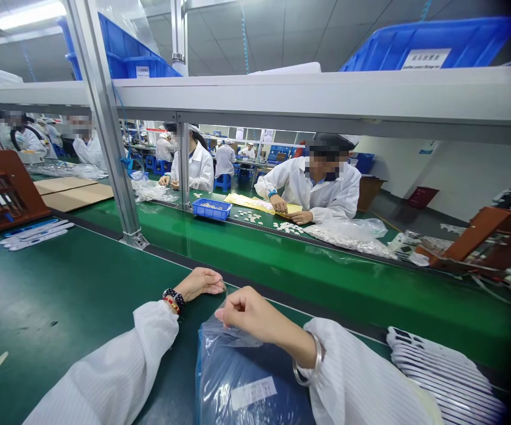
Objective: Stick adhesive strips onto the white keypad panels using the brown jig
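A clear plastic bag with dark blue contents and a white label lies on the green bench in front of me. My right hand is closed, thumb against fingers, pinching the bag's loose top edge. Just left of it, my left hand has its fingers pressed together at the bag's far corner; a thin bit of film shows at its fingertips. What exactly lies between the left fingers is hard to see. The bag's near end runs out of view at the bottom.
Stacked white strips lie at the right, white-and-blue pieces and a brown fixture at the left. A metal post and overhead shelf stand ahead. Beyond the green belt, a co-worker handles yellow sheets near a blue tray.
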The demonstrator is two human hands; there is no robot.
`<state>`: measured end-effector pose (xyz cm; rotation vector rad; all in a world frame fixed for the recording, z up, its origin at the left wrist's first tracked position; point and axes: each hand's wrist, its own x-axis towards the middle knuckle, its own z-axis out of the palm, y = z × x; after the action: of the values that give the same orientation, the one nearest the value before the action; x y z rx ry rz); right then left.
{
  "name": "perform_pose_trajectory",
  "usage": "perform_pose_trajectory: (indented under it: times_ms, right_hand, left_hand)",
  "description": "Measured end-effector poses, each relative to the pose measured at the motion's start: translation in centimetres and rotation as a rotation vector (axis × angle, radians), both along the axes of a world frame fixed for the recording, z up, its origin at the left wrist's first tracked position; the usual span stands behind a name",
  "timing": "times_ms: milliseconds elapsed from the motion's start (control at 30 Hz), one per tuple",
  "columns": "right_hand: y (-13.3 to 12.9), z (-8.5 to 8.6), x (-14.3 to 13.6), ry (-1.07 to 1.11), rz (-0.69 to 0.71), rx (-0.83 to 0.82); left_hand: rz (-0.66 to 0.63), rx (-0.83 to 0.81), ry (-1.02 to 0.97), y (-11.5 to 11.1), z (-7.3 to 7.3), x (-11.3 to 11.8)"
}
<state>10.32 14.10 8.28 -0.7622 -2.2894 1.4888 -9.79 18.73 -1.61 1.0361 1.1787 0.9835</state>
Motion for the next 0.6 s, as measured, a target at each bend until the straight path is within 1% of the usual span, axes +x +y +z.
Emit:
perform_pose_trajectory:
  times_ms: [167,267,333,400,467,533,600]
  right_hand:
    - [-1.0,0.6,-0.1,0.067,0.007,-0.032]
    - [-1.2,0.5,-0.4,0.074,0.029,-0.051]
    - [-1.3,0.3,-0.6,0.071,0.027,-0.060]
    - [-1.6,0.0,-0.7,0.064,0.021,-0.076]
    - [-2.1,-0.4,-0.7,0.051,0.030,-0.108]
    - [-3.0,-0.9,-0.7,0.023,0.062,-0.148]
    - [-4.0,-1.8,-0.8,-0.033,0.069,-0.178]
  left_hand:
    - [0.195,0.023,0.026,0.8,0.2,-0.2]
    - [0.306,0.042,0.052,2.0,0.7,-0.4]
    - [0.349,0.049,0.067,3.1,1.3,-0.4]
    - [0.376,0.050,0.076,4.4,2.1,-0.6]
    - [0.410,0.058,0.080,5.8,3.4,-1.0]
    - [0.455,0.076,0.082,6.9,5.0,-1.9]
    - [0.493,0.102,0.088,7.6,6.8,-2.8]
